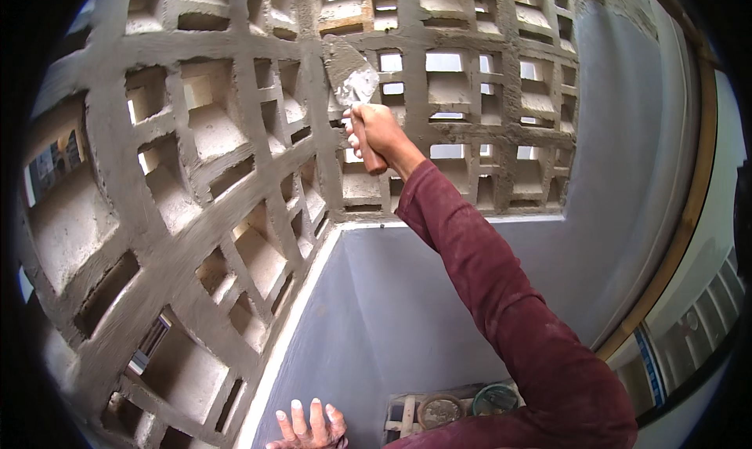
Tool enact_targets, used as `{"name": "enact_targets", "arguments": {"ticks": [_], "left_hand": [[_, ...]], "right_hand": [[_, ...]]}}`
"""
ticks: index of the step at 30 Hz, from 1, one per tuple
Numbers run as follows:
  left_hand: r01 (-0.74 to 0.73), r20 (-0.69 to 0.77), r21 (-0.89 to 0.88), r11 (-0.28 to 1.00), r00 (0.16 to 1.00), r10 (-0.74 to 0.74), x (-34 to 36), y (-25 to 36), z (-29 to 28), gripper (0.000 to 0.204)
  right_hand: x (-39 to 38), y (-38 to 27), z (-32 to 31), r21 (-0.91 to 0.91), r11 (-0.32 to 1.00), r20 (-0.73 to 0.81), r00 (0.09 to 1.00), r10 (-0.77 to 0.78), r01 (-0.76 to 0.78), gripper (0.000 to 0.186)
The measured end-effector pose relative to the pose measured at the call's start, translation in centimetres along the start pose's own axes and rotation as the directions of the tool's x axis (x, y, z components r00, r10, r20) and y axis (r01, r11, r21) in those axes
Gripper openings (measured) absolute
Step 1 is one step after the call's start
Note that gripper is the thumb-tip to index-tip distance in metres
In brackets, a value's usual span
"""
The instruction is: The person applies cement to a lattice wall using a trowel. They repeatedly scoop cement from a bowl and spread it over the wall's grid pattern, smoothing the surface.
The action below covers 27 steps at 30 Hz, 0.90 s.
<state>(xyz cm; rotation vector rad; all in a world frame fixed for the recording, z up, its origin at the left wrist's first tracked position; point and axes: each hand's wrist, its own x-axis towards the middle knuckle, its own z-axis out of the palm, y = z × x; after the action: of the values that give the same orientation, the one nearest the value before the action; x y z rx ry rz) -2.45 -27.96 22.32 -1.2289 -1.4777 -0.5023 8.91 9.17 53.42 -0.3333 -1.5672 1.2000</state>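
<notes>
My right hand (379, 134) is wrapped round the wooden handle of a trowel (352, 77). The trowel's blade points up, smeared with wet grey mortar, and lies over the corner where two walls of openwork blocks meet. Whether the blade presses on the mortar cannot be told. Low in the view, my left hand (310, 425) is raised with its fingers spread and nothing in it, near the smooth grey lower wall (352, 316). The left block wall (235, 175) and the far block wall (501, 96) both have grey mortar over the ribs between their openings.
A pale ledge (278, 347) runs under the left block wall and round the corner. Down below, a brown round container (441, 411) and a green bucket (495, 400) stand beside a light frame. A curved wooden edge (666, 269) and a railing (697, 339) are at the right.
</notes>
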Motion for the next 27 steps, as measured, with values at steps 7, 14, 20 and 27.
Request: {"name": "enact_targets", "arguments": {"ticks": [7, 14, 20, 27], "left_hand": [[0.182, -0.041, -0.048, 0.982, 0.982, -0.184, -1.4, 1.0, 1.0, 0.017], [0.157, -0.038, 0.002, 0.988, 0.987, -0.157, -0.3, 1.1, 1.2, 0.021], [0.233, -0.081, 0.095, 0.968, 0.971, -0.226, 1.0, 1.8, 1.4, 0.033], [0.353, -0.115, 0.048, 0.934, 0.931, -0.346, 0.2, 3.4, 1.7, 0.027]], "right_hand": [[-2.5, -1.0, -9.2, 0.042, 0.975, -0.086, 0.973, -0.214, 0.218, 0.029], [-6.0, -1.6, -11.8, -0.132, 0.955, -0.065, 0.959, -0.277, 0.267, 0.025], [-2.3, -2.3, -9.5, -0.016, 0.999, 0.076, 0.997, -0.033, 0.034, 0.022], [-6.8, -3.6, -10.6, 0.143, 0.945, -0.277, 0.928, -0.249, 0.296, 0.028]]}}
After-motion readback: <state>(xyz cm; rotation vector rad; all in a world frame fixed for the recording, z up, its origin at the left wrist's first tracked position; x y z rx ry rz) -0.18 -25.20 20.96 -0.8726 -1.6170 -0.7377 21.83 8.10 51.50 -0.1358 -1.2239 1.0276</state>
